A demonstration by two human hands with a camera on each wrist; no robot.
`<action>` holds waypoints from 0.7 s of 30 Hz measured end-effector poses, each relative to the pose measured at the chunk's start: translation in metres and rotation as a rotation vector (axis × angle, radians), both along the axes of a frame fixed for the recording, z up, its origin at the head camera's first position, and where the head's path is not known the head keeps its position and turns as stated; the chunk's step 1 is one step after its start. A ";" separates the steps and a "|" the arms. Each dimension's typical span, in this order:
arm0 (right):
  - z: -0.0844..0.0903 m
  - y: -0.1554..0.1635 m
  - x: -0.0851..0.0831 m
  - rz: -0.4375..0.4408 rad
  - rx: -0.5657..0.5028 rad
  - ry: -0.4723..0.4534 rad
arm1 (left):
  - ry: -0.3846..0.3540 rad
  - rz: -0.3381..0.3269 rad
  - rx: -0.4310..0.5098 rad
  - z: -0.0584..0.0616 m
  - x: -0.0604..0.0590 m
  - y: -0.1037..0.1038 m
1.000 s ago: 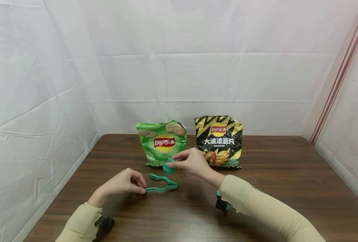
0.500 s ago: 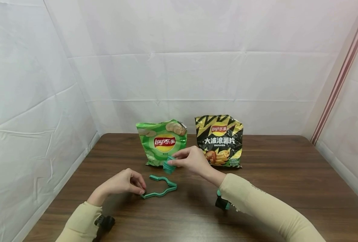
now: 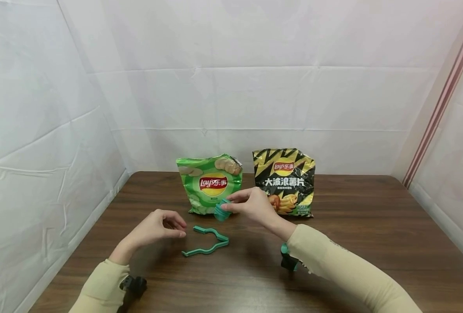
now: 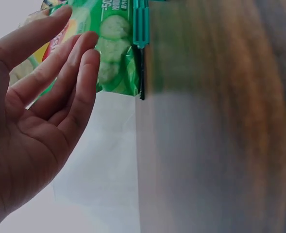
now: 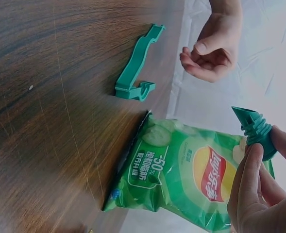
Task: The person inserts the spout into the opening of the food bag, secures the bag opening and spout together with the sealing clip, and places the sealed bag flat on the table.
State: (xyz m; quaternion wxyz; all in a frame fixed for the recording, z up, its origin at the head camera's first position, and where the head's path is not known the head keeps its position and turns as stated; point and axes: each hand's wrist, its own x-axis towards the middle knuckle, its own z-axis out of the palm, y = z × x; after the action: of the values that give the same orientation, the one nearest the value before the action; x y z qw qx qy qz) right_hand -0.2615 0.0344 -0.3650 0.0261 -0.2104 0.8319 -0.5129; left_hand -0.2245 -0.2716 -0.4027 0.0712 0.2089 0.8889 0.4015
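I saw the right hand (image 3: pixel 255 208) pinching a ribbed green spout (image 3: pixel 222 210) between thumb and fingers, raised in front of the green chip bag (image 3: pixel 194 187). The left hand (image 3: pixel 157 227) hung relaxed, fingers loosely bent, thumb apart from them. Near it I made out the hinged green clip (image 5: pixel 136 60) on the wooden table (image 3: pixel 372 226), its two arms spread. A black-and-yellow bag (image 3: pixel 284 174) stood beside the green one, with white sheeting (image 3: pixel 255 100) behind.

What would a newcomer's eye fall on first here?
Probably the green bag and, to its right, the black bag, standing toward the table's far edge. Then the teal clip lying open in front, and the spout held up before the green bag by the right grip.
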 end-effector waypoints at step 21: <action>0.000 0.008 -0.005 -0.040 -0.017 -0.004 | 0.199 0.315 0.117 0.029 -0.035 -0.002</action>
State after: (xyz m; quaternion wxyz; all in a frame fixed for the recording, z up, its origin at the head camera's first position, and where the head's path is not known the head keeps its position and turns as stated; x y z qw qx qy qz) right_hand -0.2667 0.0421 -0.3646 0.0156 -0.1930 0.8315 -0.5207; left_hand -0.2594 -0.2735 -0.3739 -0.0930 0.1094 0.8883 0.4363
